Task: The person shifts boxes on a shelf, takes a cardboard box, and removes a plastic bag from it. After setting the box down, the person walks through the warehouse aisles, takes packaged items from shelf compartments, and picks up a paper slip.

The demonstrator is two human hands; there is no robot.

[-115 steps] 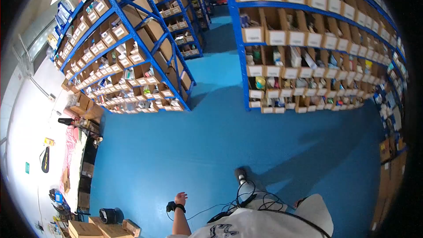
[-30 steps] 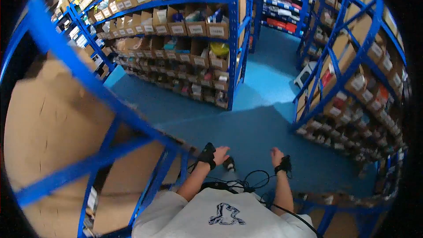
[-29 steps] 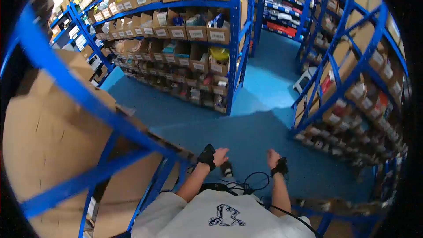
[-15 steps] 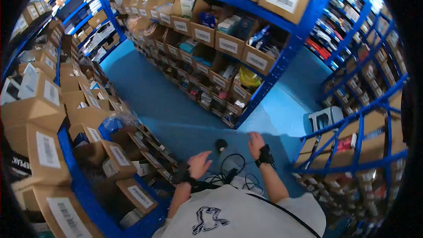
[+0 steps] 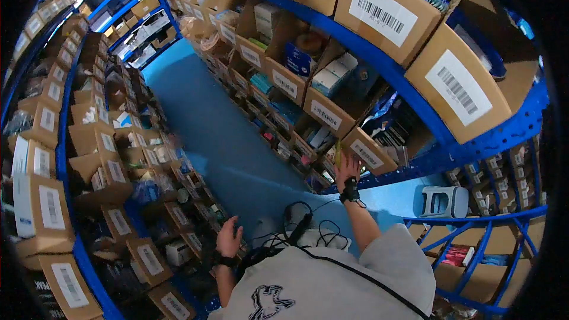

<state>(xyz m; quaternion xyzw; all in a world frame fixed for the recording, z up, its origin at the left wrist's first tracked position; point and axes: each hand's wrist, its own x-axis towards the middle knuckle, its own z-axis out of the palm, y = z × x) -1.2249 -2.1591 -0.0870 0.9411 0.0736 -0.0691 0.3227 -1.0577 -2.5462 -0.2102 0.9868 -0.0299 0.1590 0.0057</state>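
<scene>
My right hand [image 5: 348,169] reaches to the shelf on the right, its fingers stretched out beside the front of a labelled cardboard bin [image 5: 368,152]. Whether the fingertips touch that bin or the one below cannot be made out. Dark packages fill part of the bin. Low on the left, my left hand [image 5: 228,237] hangs with fingers apart and holds nothing, close to the left-hand shelf's bins [image 5: 178,216]. A dark band circles each wrist.
Blue shelving [image 5: 338,29] with barcoded bins lines both sides of a blue-floored aisle [image 5: 198,101]. A grey step stool [image 5: 444,201] stands at the right, above another blue rack [image 5: 474,255]. Black cables [image 5: 302,222] hang before my body.
I have moved nearer the right-hand shelf, which looks larger now. My right hand has risen to its bins; my left hand has shifted left and down.
</scene>
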